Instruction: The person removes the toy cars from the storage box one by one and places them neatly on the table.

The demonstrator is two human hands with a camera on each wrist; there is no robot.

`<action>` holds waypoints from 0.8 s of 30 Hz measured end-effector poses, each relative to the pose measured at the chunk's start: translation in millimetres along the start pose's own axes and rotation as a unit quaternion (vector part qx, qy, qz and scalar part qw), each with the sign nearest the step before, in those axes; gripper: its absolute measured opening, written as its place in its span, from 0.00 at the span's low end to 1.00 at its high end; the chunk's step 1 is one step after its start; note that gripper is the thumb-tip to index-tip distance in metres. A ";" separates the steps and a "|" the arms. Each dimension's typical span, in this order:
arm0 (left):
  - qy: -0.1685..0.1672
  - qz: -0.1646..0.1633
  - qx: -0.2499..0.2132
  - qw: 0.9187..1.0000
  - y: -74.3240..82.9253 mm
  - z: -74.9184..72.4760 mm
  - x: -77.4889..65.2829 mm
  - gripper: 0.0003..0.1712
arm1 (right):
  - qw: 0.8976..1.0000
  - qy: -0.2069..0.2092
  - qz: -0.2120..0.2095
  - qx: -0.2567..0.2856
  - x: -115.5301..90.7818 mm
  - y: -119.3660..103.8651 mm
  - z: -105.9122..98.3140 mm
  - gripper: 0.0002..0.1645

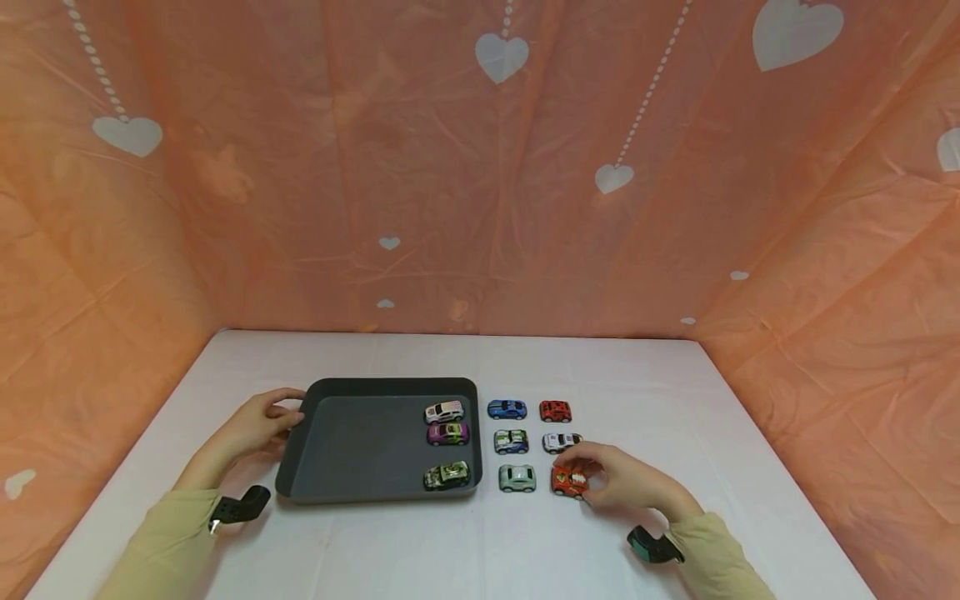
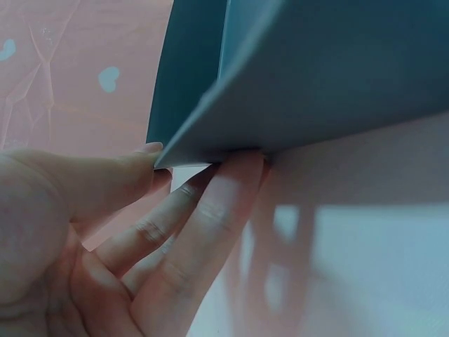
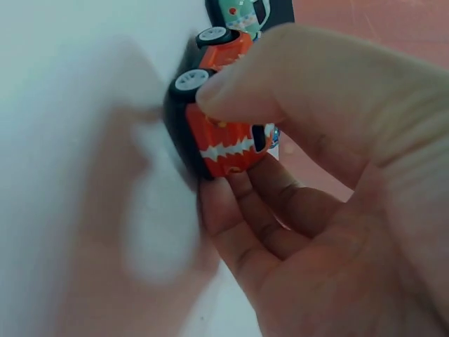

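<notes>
My left hand (image 1: 255, 423) pinches the left rim of a dark grey tray (image 1: 322, 492), thumb above and fingers underneath, as the left wrist view shows. My right hand (image 1: 618, 477) holds an orange-red toy car (image 1: 567, 481) with white zigzag marks. In the right wrist view its thumb (image 3: 231, 88) presses one side of the car by a wheel, and the fingers lie against the other. Along the tray's right side stand three toy cars: a whitish one (image 1: 444, 412), a purple one (image 1: 447, 434) and a camouflage green one (image 1: 447, 476).
Between tray and right hand stand a blue car (image 1: 507, 409), a white-and-green patterned car (image 1: 511, 442) and a pale green car (image 1: 517, 478). A red spotted car (image 1: 556, 411) and a white car (image 1: 562, 442) sit behind the held one. Orange cloth (image 1: 420, 167) encloses the white table (image 1: 390, 550).
</notes>
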State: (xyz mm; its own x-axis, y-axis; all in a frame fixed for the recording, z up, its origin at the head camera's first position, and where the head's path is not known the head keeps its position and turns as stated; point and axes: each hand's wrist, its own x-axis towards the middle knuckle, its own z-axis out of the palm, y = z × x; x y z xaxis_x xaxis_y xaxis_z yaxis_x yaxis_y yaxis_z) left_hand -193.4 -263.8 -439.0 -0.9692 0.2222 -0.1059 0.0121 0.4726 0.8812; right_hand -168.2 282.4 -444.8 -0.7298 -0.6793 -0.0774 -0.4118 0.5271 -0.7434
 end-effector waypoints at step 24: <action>0.003 -0.001 0.023 1.000 0.8 -0.7 1.4 0.24 | 0.996 0.063 -0.009 0.057 -10.4 11.1 2.2 0.27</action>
State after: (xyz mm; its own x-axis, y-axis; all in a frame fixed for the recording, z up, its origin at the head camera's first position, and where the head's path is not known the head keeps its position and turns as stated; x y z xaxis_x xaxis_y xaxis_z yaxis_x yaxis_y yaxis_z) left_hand -194.9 -263.7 -438.2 -0.9705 0.2167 -0.1055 0.0211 0.5124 0.8585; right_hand -164.0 294.2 -453.7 -0.7888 -0.6144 0.0156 -0.3656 0.4487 -0.8155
